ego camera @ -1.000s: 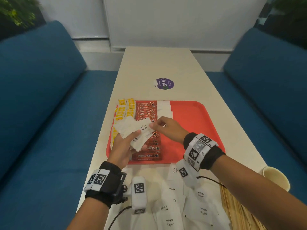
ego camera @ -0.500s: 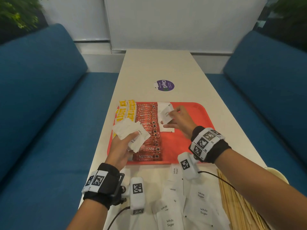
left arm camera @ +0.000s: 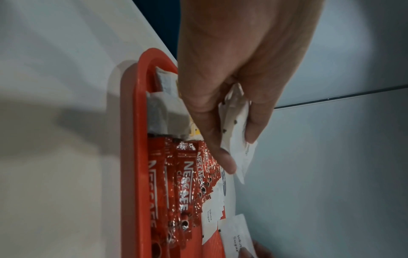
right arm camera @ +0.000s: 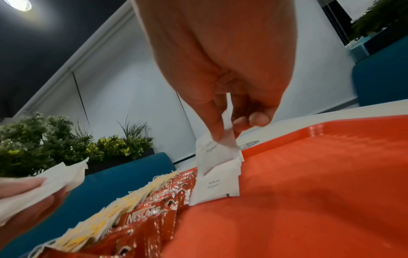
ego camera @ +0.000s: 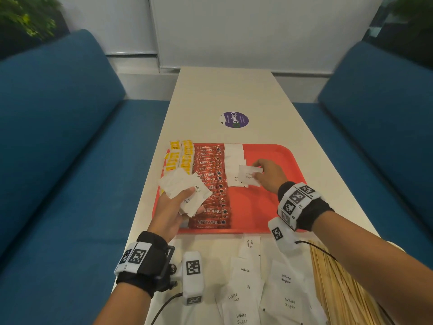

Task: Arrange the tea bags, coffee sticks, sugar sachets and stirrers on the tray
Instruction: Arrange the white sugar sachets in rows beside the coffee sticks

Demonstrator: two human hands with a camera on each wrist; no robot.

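Note:
A red tray (ego camera: 276, 207) lies on the table and holds yellow tea bags (ego camera: 180, 156), a column of red coffee sticks (ego camera: 212, 184) and a short column of white sugar sachets (ego camera: 234, 156). My left hand (ego camera: 173, 207) hovers over the tray's left side and grips a fanned bunch of sugar sachets (ego camera: 185, 188) (left arm camera: 236, 132). My right hand (ego camera: 267, 174) pinches one sugar sachet (ego camera: 248, 174) (right arm camera: 215, 153) by its edge just above the near end of the sachet column (right arm camera: 218, 185). Loose sugar sachets (ego camera: 264, 289) and wooden stirrers (ego camera: 337, 285) lie on the table in front of the tray.
The white table (ego camera: 229, 95) carries a round purple sticker (ego camera: 234, 120) beyond the tray. Blue sofas (ego camera: 61, 160) flank it on both sides. Potted plants (right arm camera: 66, 144) stand behind the left sofa. The tray's right half (ego camera: 281, 165) is bare.
My right hand took one sachet from the left hand's bunch, carried it right over the sugar column, then drew it toward me to the column's near end. The left hand stayed put.

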